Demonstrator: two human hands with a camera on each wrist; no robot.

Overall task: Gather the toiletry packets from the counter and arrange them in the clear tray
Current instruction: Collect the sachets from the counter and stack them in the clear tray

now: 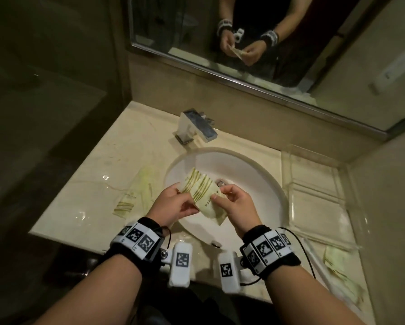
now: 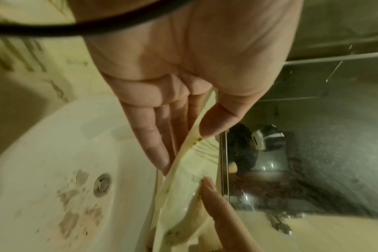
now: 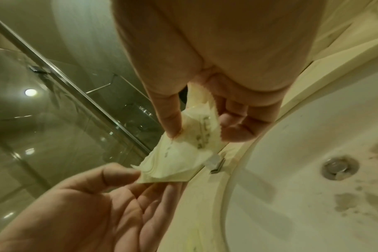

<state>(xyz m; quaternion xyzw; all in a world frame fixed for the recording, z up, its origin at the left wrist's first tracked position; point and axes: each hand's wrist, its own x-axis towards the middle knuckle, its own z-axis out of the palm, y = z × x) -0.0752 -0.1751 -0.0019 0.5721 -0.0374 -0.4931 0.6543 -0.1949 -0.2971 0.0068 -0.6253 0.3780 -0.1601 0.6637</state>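
Both hands are pinching packets over the sink; loosening fingers risk dropping them in.

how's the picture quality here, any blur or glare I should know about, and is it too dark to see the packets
Head view: dim and yellowish, edges bent by the wide lens; the held packets read clearly, the tray is faint, and the packets at lower right are smeared. Left wrist view: palm fills the frame, background soft. Right wrist view: lamp glare on the glass, left hand blurred.
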